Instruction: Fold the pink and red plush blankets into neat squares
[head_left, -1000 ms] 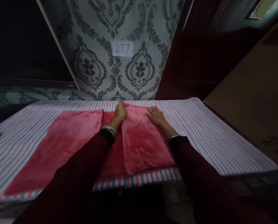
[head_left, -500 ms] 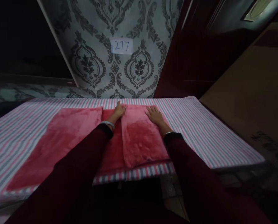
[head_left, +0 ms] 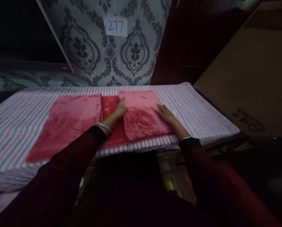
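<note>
A plush pink-red cloth, perhaps a blanket, lies on the table with its two sides folded inward. Between the folds shows a darker red strip. Against the inner edge of the right folded flap rests my left hand, thumb and fingers apart. My right hand lies on that flap's outer edge, fingers stretched out over the pile. Neither hand visibly grips the cloth.
Under the cloth is a table with a striped cover. A patterned wall with a paper marked 277 rises behind it. A large cardboard box stands on the right, and a dark screen is at the left.
Both hands have slid from the far end of the right flap toward me along its edges. The camera view has tilted down, showing more of the floor.
</note>
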The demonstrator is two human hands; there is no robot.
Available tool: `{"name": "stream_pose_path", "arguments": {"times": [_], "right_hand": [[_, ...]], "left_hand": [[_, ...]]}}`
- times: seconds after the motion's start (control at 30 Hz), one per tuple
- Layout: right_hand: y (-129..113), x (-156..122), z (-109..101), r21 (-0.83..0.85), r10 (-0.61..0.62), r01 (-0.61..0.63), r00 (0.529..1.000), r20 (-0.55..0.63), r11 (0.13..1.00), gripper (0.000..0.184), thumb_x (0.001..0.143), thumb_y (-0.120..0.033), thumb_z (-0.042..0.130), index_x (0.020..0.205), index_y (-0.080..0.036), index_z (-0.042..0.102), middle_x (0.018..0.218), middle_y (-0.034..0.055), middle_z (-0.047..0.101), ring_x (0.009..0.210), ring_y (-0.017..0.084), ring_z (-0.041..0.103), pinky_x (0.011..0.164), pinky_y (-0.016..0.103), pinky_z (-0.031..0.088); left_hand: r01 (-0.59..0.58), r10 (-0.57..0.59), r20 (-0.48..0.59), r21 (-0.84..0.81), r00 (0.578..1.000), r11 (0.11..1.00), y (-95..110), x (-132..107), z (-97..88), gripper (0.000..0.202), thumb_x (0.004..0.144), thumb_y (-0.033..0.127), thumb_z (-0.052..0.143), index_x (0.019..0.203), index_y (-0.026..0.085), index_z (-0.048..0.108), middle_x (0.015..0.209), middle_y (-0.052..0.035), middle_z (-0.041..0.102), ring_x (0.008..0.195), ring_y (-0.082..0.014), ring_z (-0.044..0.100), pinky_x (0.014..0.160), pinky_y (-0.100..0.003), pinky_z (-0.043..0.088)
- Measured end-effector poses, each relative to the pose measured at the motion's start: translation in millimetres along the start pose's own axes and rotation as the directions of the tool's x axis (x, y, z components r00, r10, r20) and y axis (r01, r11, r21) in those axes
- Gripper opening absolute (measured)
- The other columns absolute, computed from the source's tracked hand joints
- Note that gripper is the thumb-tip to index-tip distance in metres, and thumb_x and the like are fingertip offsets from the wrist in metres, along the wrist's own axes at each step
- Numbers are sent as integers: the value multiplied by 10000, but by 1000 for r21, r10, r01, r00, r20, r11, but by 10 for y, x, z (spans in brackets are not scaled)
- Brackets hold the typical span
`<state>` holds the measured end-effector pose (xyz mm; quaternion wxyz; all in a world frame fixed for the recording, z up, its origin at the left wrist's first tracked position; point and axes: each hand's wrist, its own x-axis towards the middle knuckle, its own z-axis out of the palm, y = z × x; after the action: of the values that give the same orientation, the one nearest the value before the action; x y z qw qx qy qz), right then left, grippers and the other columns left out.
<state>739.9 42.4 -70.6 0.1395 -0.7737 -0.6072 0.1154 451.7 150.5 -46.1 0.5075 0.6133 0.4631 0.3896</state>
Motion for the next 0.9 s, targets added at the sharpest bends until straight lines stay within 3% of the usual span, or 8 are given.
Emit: {"name": "stream_pose_path", "arguments": {"times": [0.1,0.27,0.37,0.5,0.63,0.73,0.9], "right_hand": [[-46,-94,-13,24,-13,13,1000,-17,1000,680,1033,-539,356,1601,-167,332,1645,132,342,1524,304,299,1242,480,270],[-80,-232,-25,17,12,-12,1000,3,1000,676,1031,-487,395,1612,-155,298,1656,147,310,1506,297,340,1216,440,320],[-56,-348,-68,20,-7,8,1000,-15,1000,654,1041,-443,376,1606,-123,303,1631,136,368,1483,265,386,1214,381,316],[-50,-487,-88,-10,29,-30,999,-46,1000,646,1043,-451,358,1616,-158,295,1518,125,535,1363,299,533,1157,417,388],[-105,-563,-39,-69,58,-64,994,-87,996,656,1043,-459,359,1618,-151,287,1395,150,634,1285,329,583,1087,427,434],[-141,-601,-11,-103,57,-68,993,-107,992,650,1046,-462,351,1617,-158,291,1367,149,649,1261,335,582,1056,424,444],[-160,-664,-4,-131,54,-69,991,-119,989,643,1041,-437,331,1619,-159,288,1379,145,644,1249,360,566,1063,463,423]], "left_hand": [[26,-24,-27,75,999,997,83,-26,-43,929,663,-51,607,1543,171,409,1458,-133,565,1208,-293,622,1046,-397,518],[75,-70,-88,62,994,995,180,-103,-149,880,684,-45,662,1514,152,445,1429,-137,593,1265,-300,594,1058,-362,506],[117,-117,-20,-14,993,993,170,-232,-157,918,765,38,679,1589,175,298,1465,-156,556,1274,-303,585,1058,-403,508],[66,-57,115,-73,992,995,50,-573,-121,1023,783,118,713,1629,182,141,1555,-149,466,1348,-296,520,1108,-409,468],[-20,18,120,19,993,1000,-39,-877,-137,1046,678,45,716,1603,267,280,1599,-54,433,1454,-270,417,1193,-372,384],[-84,76,111,68,991,994,-43,-954,-204,991,652,9,675,1562,271,383,1613,-34,418,1489,-257,375,1229,-373,328],[55,-67,174,74,982,996,-71,-990,-283,996,660,29,658,1587,205,338,1613,-88,416,1458,-258,428,1207,-355,355]]}}
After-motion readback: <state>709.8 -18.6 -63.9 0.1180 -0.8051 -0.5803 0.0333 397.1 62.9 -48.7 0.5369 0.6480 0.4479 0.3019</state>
